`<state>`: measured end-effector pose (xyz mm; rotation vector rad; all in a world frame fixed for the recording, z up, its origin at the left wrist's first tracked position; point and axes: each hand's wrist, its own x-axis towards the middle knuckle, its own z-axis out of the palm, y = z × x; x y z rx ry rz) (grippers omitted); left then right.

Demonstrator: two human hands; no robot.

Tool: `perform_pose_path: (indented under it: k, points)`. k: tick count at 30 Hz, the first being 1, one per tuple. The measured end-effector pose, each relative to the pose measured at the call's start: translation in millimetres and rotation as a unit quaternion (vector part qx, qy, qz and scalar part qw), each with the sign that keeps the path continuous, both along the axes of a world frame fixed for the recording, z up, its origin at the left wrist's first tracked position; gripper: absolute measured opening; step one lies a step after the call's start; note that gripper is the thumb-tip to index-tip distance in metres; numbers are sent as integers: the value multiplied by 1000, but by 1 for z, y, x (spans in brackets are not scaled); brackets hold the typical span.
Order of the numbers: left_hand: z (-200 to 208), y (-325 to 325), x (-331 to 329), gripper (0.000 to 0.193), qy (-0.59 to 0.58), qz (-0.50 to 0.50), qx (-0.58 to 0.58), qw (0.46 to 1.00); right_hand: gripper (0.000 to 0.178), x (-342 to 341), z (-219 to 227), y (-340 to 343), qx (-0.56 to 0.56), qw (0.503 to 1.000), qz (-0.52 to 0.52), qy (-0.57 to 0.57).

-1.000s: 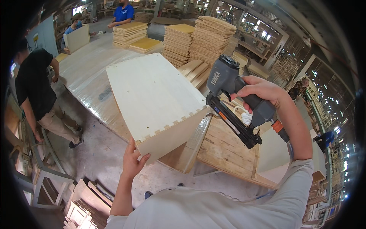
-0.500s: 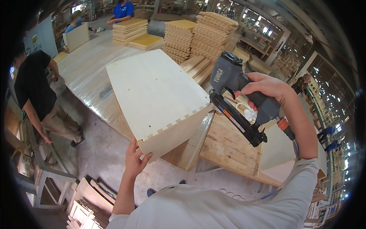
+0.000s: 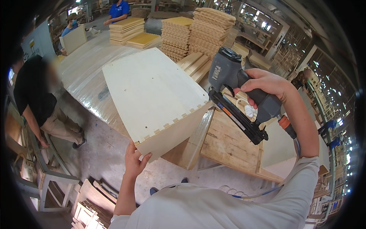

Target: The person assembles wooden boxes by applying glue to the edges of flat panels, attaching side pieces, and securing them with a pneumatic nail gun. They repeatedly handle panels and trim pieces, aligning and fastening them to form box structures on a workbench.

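Observation:
A pale wooden box (image 3: 152, 91) with dovetailed corner joints stands tilted on the table before me. A few small dark holes show in its upper face. My left hand (image 3: 136, 160) grips its near left corner, thumb on the front side and fingers around the edge. My right hand (image 3: 265, 84) is wrapped around the handle of a grey and black nail gun (image 3: 225, 72), a finger at the trigger. The gun's nose meets the box's right corner, where the jointed edge ends. An air hose (image 3: 297, 145) runs from the orange coupling at its handle.
Stacks of notched boards (image 3: 175, 38) stand behind the box on a plastic-wrapped table (image 3: 84, 72). To the right lies a wooden worktop (image 3: 228, 141) with another pale box (image 3: 282, 152). A person in black (image 3: 34, 87) stands at left; others work farther back. Wood pieces (image 3: 91, 202) lie lower left.
The view has shifted slightly, and the box sits a little farther left in it. Both hands keep their grips, the nail gun's nose still at the corner. The person in black leans lower.

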<state>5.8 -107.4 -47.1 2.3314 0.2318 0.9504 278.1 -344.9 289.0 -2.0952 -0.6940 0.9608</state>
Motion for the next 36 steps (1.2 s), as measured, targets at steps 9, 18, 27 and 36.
perform_pose_path:
  k: [9, 18, 27, 36]
  points:
    - [-3, 0, -2, 29, -3, 3, -3, 1000, 33, -3, -1, -1, 7, 999, -33, -3]
    - [-3, 1, -2, 28, -1, -2, -11, 1000, 33, -15, 1, 1, -7, 999, 37, -34]
    - [-7, 3, -2, 30, 5, -8, -25, 1000, 32, -34, -4, 15, 19, 993, 98, 61]
    - [-6, 2, -2, 31, 1, -10, -28, 1000, 29, -42, -5, 20, -1, 994, 98, 47]
